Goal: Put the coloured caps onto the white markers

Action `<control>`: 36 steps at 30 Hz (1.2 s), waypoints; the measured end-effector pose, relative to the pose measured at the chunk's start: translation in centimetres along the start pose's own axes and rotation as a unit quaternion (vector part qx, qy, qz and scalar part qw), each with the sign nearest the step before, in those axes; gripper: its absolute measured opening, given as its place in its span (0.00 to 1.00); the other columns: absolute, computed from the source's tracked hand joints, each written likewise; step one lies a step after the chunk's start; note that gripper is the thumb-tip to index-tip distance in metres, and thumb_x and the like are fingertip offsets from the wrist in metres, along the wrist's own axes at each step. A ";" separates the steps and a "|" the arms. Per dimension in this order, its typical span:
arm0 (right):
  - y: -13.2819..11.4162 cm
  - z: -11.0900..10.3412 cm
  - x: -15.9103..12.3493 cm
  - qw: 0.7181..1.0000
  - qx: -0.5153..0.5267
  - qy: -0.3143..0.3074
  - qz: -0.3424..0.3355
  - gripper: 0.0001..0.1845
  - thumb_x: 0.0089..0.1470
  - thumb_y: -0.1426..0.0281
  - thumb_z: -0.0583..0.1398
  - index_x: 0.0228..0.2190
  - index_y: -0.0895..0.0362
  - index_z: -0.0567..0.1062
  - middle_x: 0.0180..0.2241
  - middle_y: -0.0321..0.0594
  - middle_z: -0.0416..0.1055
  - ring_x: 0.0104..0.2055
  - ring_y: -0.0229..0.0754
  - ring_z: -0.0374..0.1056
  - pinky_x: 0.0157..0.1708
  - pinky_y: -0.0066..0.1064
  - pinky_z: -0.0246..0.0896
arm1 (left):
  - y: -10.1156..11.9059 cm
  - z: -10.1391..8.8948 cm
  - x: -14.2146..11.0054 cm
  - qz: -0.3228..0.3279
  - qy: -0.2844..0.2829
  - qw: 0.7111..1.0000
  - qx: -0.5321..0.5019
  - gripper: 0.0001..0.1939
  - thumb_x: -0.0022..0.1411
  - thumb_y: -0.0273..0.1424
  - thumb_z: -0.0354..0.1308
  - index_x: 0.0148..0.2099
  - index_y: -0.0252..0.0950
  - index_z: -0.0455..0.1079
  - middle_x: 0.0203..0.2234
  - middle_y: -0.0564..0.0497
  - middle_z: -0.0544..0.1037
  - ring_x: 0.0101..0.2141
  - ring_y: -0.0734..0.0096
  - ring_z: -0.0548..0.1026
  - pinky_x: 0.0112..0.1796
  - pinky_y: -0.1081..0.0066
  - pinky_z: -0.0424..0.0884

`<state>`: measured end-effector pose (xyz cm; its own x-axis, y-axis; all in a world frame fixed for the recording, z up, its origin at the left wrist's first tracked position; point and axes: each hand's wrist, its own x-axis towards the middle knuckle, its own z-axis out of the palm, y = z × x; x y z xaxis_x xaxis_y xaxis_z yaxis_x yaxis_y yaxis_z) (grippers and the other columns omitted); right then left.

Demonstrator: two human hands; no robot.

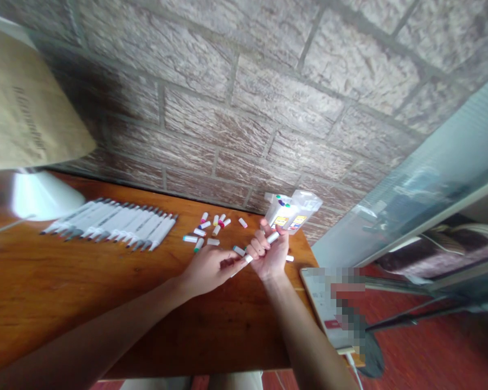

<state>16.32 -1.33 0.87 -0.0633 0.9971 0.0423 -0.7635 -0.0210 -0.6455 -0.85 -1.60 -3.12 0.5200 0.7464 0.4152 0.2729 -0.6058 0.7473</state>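
My right hand [268, 257] is turned palm up, its fingers wrapped round a white marker [272, 237] whose end sticks out beyond them. From the left, my left hand [209, 271] pinches a short white marker cap [248, 259] at the marker's near end. Whether the cap is on the marker or apart from it I cannot tell. Just beyond my hands lie several loose caps [199, 232], white with coloured ends. One more white cap [290, 259] rests to the right of my right wrist.
A row of white markers [122, 225] lies on the wooden table [146, 303], left of the caps. Clear plastic cases [299, 214] stand by the brick wall. A lamp [44, 195] with a paper-like shade occupies the left, and a laptop [329, 309] sits at the right edge.
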 end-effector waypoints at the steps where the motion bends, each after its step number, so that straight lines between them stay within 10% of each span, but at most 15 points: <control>1: 0.0 0.0 -0.1 1.000 0.000 -0.001 -0.002 0.15 0.55 0.54 0.60 0.32 0.53 0.77 0.15 0.22 0.37 0.17 0.31 0.28 0.16 0.25 0.31 | 0.1 0.0 0.0 0.007 -0.001 1.000 0.008 0.21 0.73 0.42 0.55 0.31 0.37 0.77 0.21 0.53 0.79 0.22 0.75 0.72 0.27 0.73 0.60; 22: 0.2 0.2 -0.8 0.998 0.042 -0.036 -0.007 0.14 0.57 0.56 0.62 0.34 0.54 0.75 0.16 0.22 0.40 0.17 0.31 0.30 0.16 0.23 0.38 | 0.6 0.2 -0.6 0.022 -0.026 0.999 -0.035 0.22 0.76 0.40 0.50 0.29 0.36 0.66 0.19 0.56 0.72 0.22 0.76 0.70 0.29 0.73 0.60; 30: 1.0 1.5 -1.0 0.998 0.030 -0.029 0.051 0.40 0.65 0.37 0.43 0.30 0.56 0.74 0.18 0.27 0.42 0.21 0.33 0.38 0.25 0.26 0.55 | -0.7 0.4 -0.4 0.051 0.050 0.996 0.051 0.20 0.75 0.40 0.52 0.33 0.35 0.75 0.22 0.53 0.75 0.24 0.75 0.71 0.29 0.73 0.60; 36: 0.7 1.9 -1.5 0.998 0.036 0.000 0.049 0.39 0.65 0.40 0.35 0.26 0.54 0.68 0.14 0.24 0.35 0.18 0.33 0.30 0.17 0.25 0.44 | -0.5 0.8 -0.6 0.123 0.080 0.984 0.104 0.18 0.74 0.38 0.55 0.31 0.35 0.73 0.19 0.55 0.74 0.20 0.77 0.68 0.26 0.73 0.57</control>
<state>14.70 -3.03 1.80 -0.1391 0.9901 -0.0187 -0.7979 -0.1232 -0.5900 -0.67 -2.03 -4.15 0.4616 0.5937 0.6592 0.3225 -0.8045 0.4988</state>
